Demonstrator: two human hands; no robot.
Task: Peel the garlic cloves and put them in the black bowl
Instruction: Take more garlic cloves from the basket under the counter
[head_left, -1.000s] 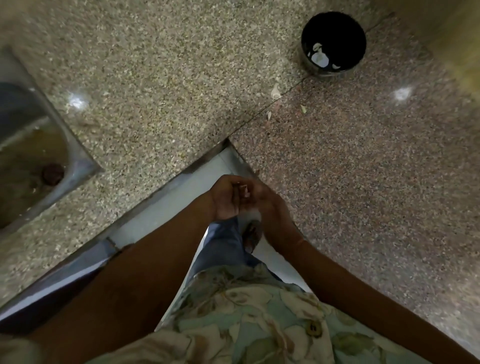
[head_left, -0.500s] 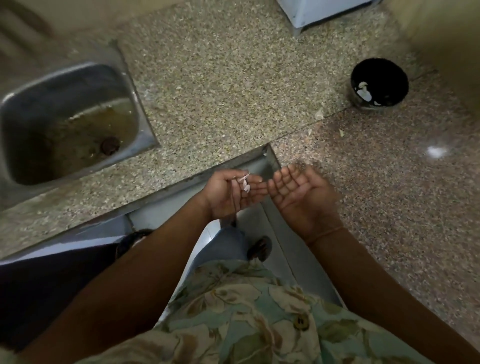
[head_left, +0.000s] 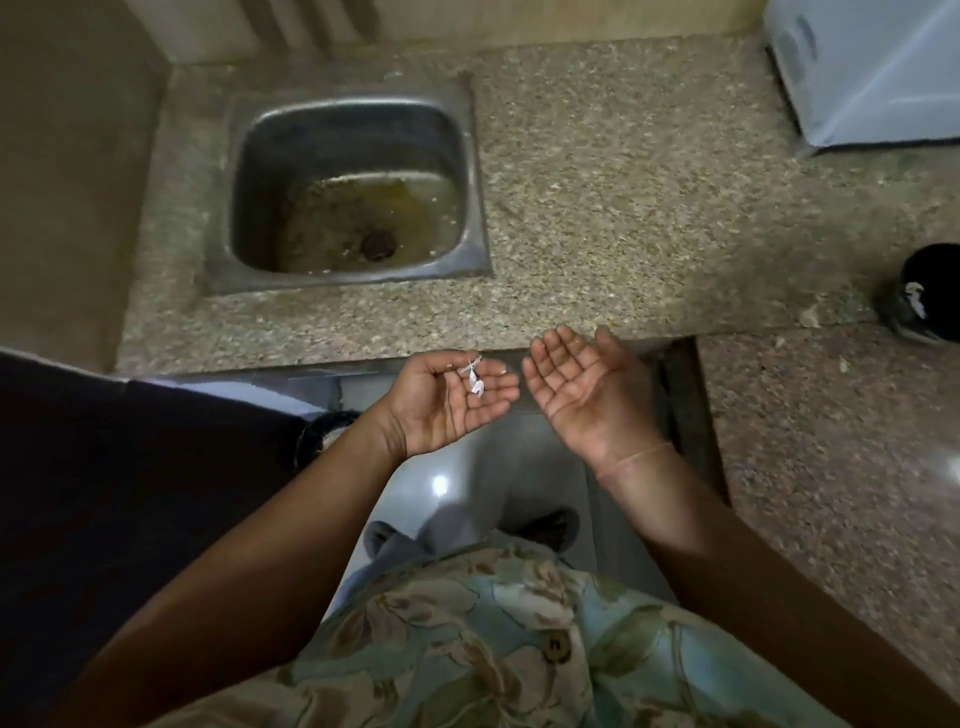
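My left hand (head_left: 447, 405) is turned palm up in front of the counter edge, fingers loosely cupped, with small white scraps of garlic skin (head_left: 474, 378) lying on the fingers. My right hand (head_left: 587, 389) is beside it, palm up, fingers straight and spread, holding nothing. The two hands are a little apart. The black bowl (head_left: 930, 291) stands on the counter at the far right edge of the view, with a pale piece visible inside it. No whole garlic clove is visible in either hand.
A steel sink (head_left: 353, 187) with murky water is sunk in the speckled stone counter (head_left: 623, 208) ahead left. A white box-shaped appliance (head_left: 872, 67) sits at the back right. A reddish counter section (head_left: 831, 441) runs along the right. A few skin flakes lie near the bowl.
My hands, pressed together a second ago, have separated and turned palm up. The view has swung left, so the sink is now central and the bowl sits at the right edge.
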